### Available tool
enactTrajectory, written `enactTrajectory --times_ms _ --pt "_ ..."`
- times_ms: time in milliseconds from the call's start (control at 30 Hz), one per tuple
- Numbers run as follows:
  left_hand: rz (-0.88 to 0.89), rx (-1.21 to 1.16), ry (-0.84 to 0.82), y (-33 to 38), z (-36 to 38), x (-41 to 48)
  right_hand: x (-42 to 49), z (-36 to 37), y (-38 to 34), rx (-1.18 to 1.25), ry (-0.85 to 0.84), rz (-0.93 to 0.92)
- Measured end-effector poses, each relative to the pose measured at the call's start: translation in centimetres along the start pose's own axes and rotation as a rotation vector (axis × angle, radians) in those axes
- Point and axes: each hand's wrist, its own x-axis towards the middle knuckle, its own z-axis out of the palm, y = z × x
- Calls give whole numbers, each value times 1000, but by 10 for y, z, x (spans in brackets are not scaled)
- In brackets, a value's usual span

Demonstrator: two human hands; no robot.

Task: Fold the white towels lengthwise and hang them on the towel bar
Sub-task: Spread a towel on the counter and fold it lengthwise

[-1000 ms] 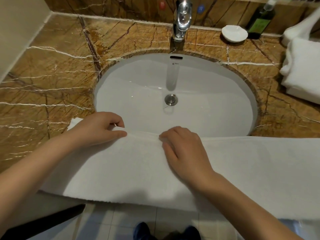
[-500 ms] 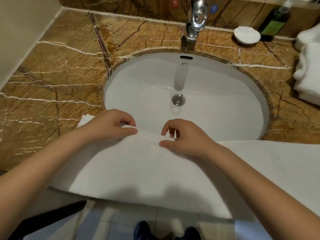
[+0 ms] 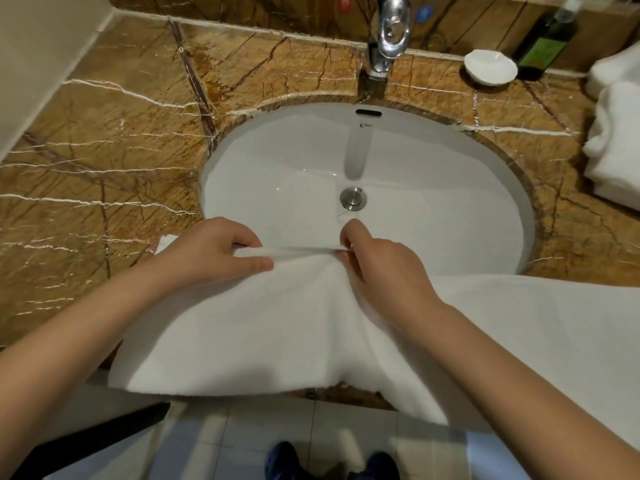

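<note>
White towel (image 3: 263, 327) lies long axis left-right across the sink's (image 3: 450, 202) near rim, its far edge pinched by left hand (image 3: 211, 254) and right hand (image 3: 384, 268).

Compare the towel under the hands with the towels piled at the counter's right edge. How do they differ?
The held towel lies spread along the front of the counter, over the near rim of the sink; the piled towels sit folded in a heap. The left hand and right hand pinch the far edge of the held towel; nothing touches the piled towels. Both are white.
</note>
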Motion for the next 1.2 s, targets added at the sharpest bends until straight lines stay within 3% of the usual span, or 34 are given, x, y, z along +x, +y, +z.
enactTrajectory --times_ms 100,167,267,333,400,567,733,867,967,1200 --pt "29 87 -5 2 -2 0 -2 10 5 -9 -8 100" --pt "90 158 40 3 -2 -4 -13 13 4 -24 122 100" --pt "162 415 326 14 0 -22 -51 14 -8 12 306 99" --pt "128 376 422 31 12 -44 -79 25 -11 -14 322 125" --pt "124 325 351 47 35 -65 -98 38 -9 -87 285 129" --pt "-2 480 103 35 71 -81 -103 43 -3 -133 193 120" --pt "33 549 83 21 62 -88 -114 36 10 -171 76 61" --pt "34 565 86 16 57 -93 -125 21 38 -157 43 238" --pt "30 573 95 16 58 -93 -131 18 47 -152 10 228" --pt "25 543 135 23 61 -93 -130 9 66 -126 60 230"
